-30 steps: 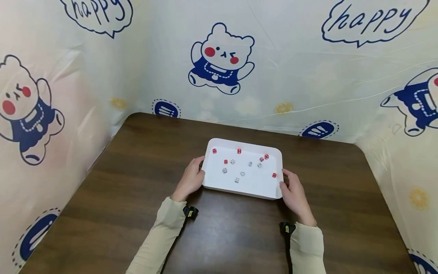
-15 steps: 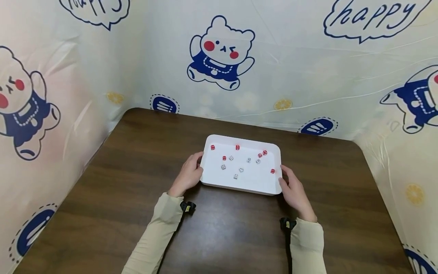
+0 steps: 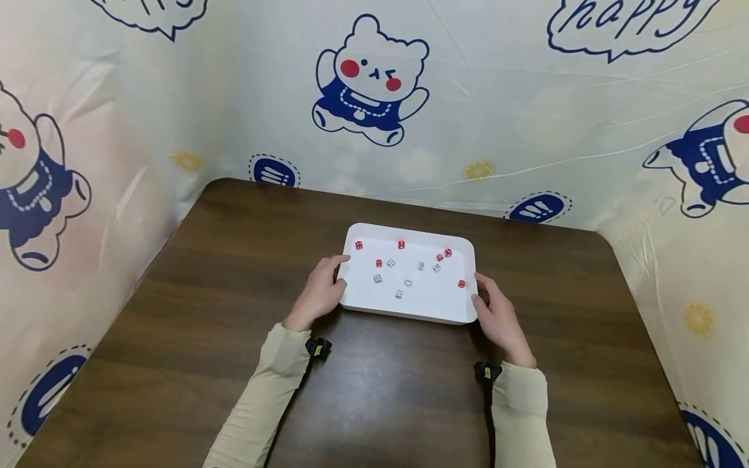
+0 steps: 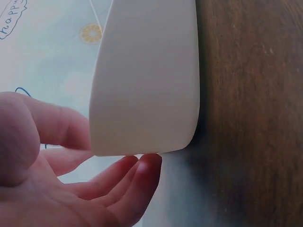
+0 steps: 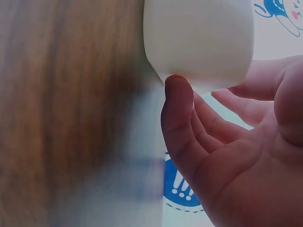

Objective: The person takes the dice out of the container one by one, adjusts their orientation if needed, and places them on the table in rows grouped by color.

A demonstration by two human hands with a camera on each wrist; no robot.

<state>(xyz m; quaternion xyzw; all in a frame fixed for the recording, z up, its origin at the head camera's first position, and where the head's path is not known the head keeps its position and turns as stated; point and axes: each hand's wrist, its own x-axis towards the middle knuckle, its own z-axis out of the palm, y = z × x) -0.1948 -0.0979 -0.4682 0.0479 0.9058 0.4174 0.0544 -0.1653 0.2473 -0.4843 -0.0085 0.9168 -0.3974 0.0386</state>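
Observation:
A white rectangular tray [image 3: 430, 309] with rounded corners lies between both hands. Several red dice [image 3: 401, 244] and several white dice [image 3: 398, 294] are scattered inside it. My left hand [image 3: 318, 294] holds the tray's left end, its index finger at the rim. In the left wrist view, curved fingertips [image 4: 150, 165] touch the tray's outer wall [image 4: 147, 85]. On the opposite end, my right hand [image 3: 502, 322] grips the tray with thumb and fingers at the side. In the right wrist view, one fingertip [image 5: 177, 87] sits against the lower edge of the wall [image 5: 199, 42].
The tray is at the far-middle part of a dark brown wooden table [image 3: 398, 396]. A pale curtain [image 3: 491, 97] with printed bears encloses the table's back and sides. Black straps [image 3: 318, 348] sit at both wrists, over light sleeves.
The whole head view has shifted, so table, tray and hands sit higher and slightly further left. My left index finger now reaches slightly over the rim. The dice keep their arrangement.

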